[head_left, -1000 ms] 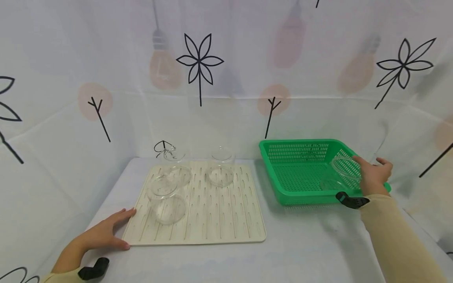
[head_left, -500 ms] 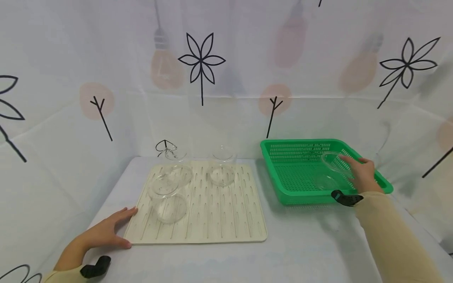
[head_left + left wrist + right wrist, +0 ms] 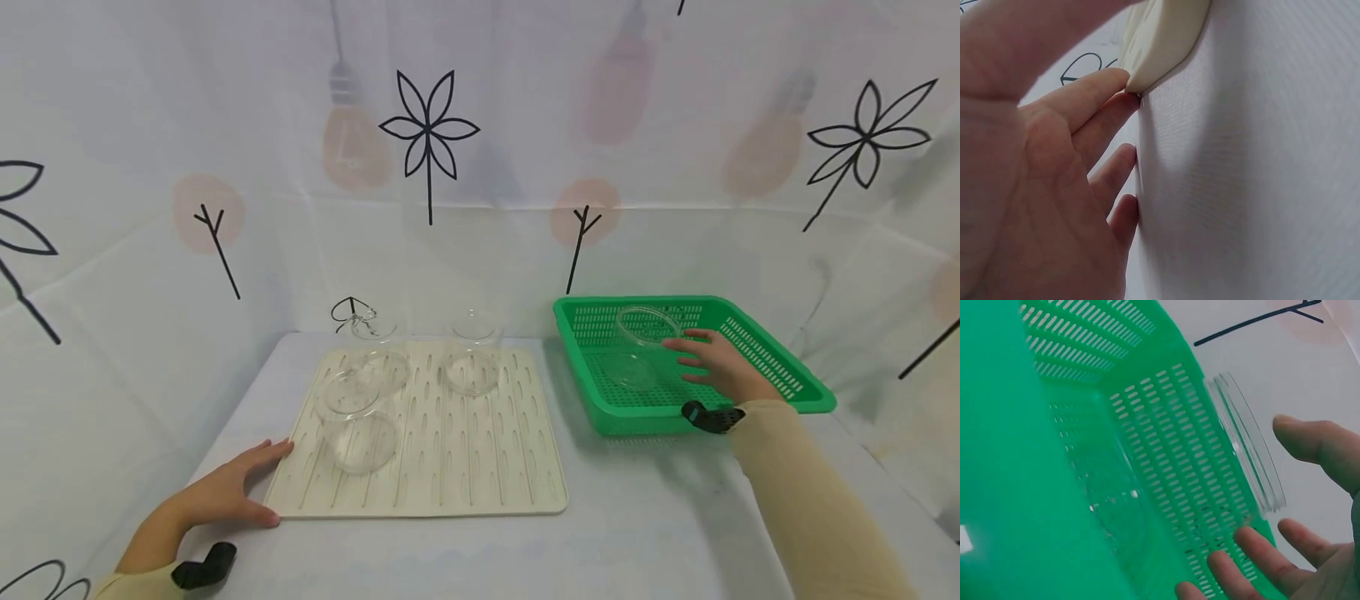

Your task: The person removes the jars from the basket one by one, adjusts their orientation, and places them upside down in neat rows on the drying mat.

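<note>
A clear glass jar (image 3: 637, 350) stands upright in the green plastic basket (image 3: 600, 410); its rim (image 3: 1244, 447) shows in the right wrist view. Just right of that jar is my right hand (image 3: 723, 365), fingers spread and holding nothing; the wrist view shows a gap between thumb and rim. At the left edge of the cream ridged mat (image 3: 480, 467), my left hand (image 3: 221, 492) touches the border with thumb and fingers extended. Three more clear jars stand on the mat: one front left (image 3: 358, 433), one behind it (image 3: 380, 362), one at back centre (image 3: 472, 358).
Both mat and basket rest on a white-covered table (image 3: 622, 533), with a strip of table between them. A white patterned curtain (image 3: 495, 250) hangs close behind and on both sides. The basket's front rim passes under my right wrist.
The jar in the basket has moved left from the basket's right side, my right hand moving with it, and the fingers are now off it. My left hand stays at the mat.
</note>
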Available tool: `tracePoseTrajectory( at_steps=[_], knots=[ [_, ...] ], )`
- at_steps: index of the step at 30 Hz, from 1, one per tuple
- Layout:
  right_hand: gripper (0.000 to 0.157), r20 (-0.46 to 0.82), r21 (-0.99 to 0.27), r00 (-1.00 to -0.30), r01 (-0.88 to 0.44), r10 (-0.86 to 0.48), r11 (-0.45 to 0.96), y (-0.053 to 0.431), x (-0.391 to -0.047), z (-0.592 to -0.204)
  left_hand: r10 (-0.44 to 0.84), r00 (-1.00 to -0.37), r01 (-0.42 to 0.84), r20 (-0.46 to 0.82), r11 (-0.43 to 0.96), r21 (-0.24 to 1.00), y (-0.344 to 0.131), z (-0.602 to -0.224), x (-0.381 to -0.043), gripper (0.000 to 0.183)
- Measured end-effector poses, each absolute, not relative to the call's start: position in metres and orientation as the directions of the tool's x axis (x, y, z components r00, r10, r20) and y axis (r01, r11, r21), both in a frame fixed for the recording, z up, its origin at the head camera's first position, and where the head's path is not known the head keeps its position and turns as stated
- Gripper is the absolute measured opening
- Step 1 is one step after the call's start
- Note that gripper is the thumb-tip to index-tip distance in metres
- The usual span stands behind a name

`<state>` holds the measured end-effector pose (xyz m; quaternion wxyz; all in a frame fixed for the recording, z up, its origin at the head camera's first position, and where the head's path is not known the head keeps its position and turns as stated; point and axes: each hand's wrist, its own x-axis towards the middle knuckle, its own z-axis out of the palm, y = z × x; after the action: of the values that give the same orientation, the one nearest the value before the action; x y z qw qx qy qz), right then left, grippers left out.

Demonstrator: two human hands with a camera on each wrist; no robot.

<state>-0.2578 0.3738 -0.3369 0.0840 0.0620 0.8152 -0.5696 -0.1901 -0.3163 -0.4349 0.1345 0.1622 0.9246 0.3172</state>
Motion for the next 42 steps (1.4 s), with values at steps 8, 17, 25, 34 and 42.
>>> tracePoseTrajectory(
  at_steps=[8, 17, 25, 34, 42],
  knots=[
    [0.09, -0.238, -0.917, -0.968, 0.197, -0.08, 0.348, 0.388, -0.266, -0.341, 0.388, -0.911, 0.229, -0.139, 0.758, 0.611, -0.319, -0.434, -0.191, 0.1],
    [0.094, -0.255, -0.886, -0.955, 0.17, -0.148, 0.43, 0.398, -0.277, -0.344, 0.389, -0.91, 0.222, -0.145, 0.752, 0.621, -0.317, -0.435, -0.193, 0.101],
    [0.099, -0.288, -0.851, -0.944, 0.175, -0.162, 0.496, 0.392, -0.289, -0.345, 0.388, -0.912, 0.222, -0.137, 0.745, 0.629, -0.315, -0.435, -0.193, 0.102],
    [0.102, -0.354, -0.849, -0.916, 0.231, -0.187, 0.474, 0.384, -0.296, -0.346, 0.385, -0.913, 0.219, -0.132, 0.739, 0.637, -0.316, -0.438, -0.192, 0.102],
    [0.102, -0.333, -0.866, -0.932, 0.241, -0.144, 0.438, 0.373, -0.303, -0.347, 0.375, -0.917, 0.21, -0.135, 0.743, 0.635, -0.316, -0.439, -0.191, 0.102]
  ],
)
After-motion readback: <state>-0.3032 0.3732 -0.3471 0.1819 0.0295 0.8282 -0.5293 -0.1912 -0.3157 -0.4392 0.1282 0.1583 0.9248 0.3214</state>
